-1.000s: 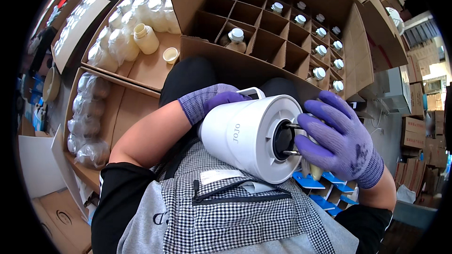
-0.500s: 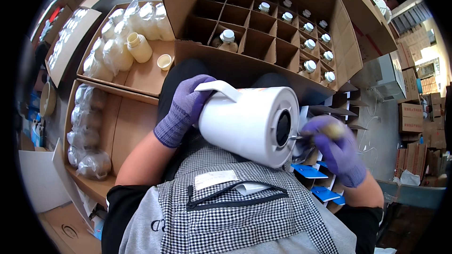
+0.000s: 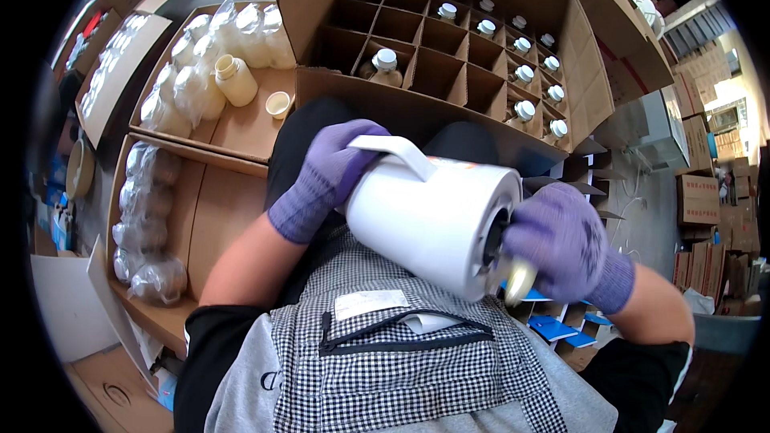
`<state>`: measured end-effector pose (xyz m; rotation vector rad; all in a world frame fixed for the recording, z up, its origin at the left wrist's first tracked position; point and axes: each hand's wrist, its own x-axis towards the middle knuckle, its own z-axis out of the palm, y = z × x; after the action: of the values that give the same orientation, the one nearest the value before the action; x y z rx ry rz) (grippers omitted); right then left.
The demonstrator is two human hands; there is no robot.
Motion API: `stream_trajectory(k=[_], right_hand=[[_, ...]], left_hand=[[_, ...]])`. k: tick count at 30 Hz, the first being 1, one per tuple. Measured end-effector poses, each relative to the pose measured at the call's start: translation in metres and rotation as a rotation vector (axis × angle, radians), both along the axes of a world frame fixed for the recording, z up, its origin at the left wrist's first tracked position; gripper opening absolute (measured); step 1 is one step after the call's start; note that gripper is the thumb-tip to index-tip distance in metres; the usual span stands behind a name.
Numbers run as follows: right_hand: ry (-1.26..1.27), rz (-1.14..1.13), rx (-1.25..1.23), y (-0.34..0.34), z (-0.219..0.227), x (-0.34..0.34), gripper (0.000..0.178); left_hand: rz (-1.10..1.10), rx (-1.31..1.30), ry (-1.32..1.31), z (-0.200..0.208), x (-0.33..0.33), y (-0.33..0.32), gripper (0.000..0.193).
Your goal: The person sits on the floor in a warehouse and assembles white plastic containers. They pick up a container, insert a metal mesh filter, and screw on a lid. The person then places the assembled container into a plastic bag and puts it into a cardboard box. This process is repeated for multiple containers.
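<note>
A white jug [image 3: 417, 220] with a curved handle lies tilted across my lap, its round end with a dark centre facing right. My left hand [image 3: 345, 164], in a purple knitted glove, is closed round the handle side and steadies the jug. My right hand [image 3: 557, 244], gloved the same way and slightly blurred, is closed at the dark centre. A yellow-handled tool [image 3: 521, 282] sticks out below its fingers; its tip is hidden.
Ahead stands a divided cardboard box [image 3: 449, 76] with white-capped bottles in several cells. On the left are a carton of cream bottles [image 3: 235, 80] with a loose cream cup [image 3: 277, 104], and a carton of wrapped silvery pieces [image 3: 148, 216]. Blue cards [image 3: 553, 329] lie at right.
My right hand has turned, bringing the yellow handle from above the fingers to below them. The jug has shifted slightly right, and its round end has swung further away from view.
</note>
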<state>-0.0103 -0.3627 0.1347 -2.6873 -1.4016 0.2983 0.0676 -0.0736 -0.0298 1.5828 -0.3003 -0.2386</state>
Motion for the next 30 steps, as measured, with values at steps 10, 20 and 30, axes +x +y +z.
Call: stream_trajectory(k=[10,20,30], right_hand=[[0.726,-1.010,1.175,-0.062,-0.117,0.054,0.029],[-0.370,-0.803,-0.011,-0.261,-0.238,0.268,0.034],[-0.204,-0.851,-0.173,-0.275,-0.246,0.334,0.065]], left_hand=[[0.456,0.129,0.006,-0.057,-0.003,-0.021,0.023],[0.025,0.554,-0.273,-0.044,-0.046,-0.002,0.028],[-0.118,0.423,-0.214,-0.060,-0.045,0.028,0.023]])
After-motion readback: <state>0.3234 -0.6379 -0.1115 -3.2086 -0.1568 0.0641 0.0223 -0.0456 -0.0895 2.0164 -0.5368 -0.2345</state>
